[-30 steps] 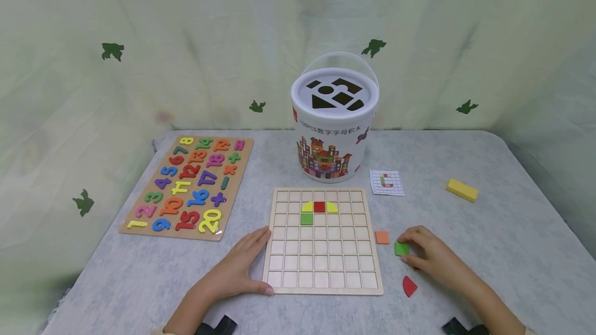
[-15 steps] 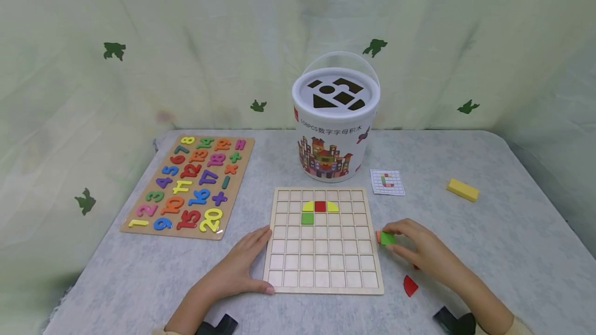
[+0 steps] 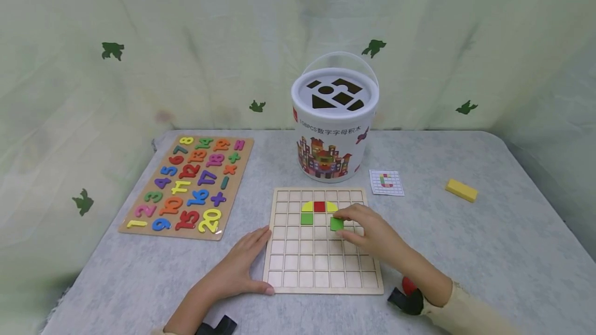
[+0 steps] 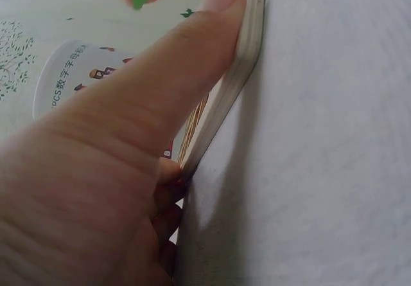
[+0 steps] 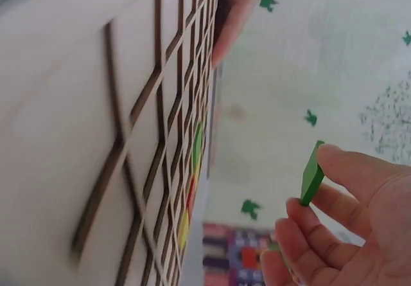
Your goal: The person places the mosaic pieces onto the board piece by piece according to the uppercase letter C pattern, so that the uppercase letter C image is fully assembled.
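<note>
A wooden grid board (image 3: 321, 284) lies in front of me. In its second row sit a red square tile (image 3: 319, 207) between two yellow quarter-round tiles, the left one (image 3: 308, 207) and the right one (image 3: 331, 207). Below the left yellow tile is a green square tile (image 3: 307, 218). My right hand (image 3: 372, 229) pinches another green square tile (image 3: 337, 224) between thumb and fingers, over the board below the right yellow tile. The right wrist view shows this pinched tile (image 5: 313, 173) raised off the grid. My left hand (image 3: 239, 265) rests spread against the board's left edge, its thumb at the near-left corner.
Behind the board stands a white bucket (image 3: 332, 133) with shape holes in its lid. A small pattern card (image 3: 387, 183) and a yellow block (image 3: 461, 190) lie to the right. A number puzzle board (image 3: 186, 187) lies left. A red piece (image 3: 409, 286) is partly hidden by the right wrist.
My right hand has carried the green tile left from the table, past the orange tile, to over the board. That orange tile is now hidden by the arm. My left hand has stayed put.
</note>
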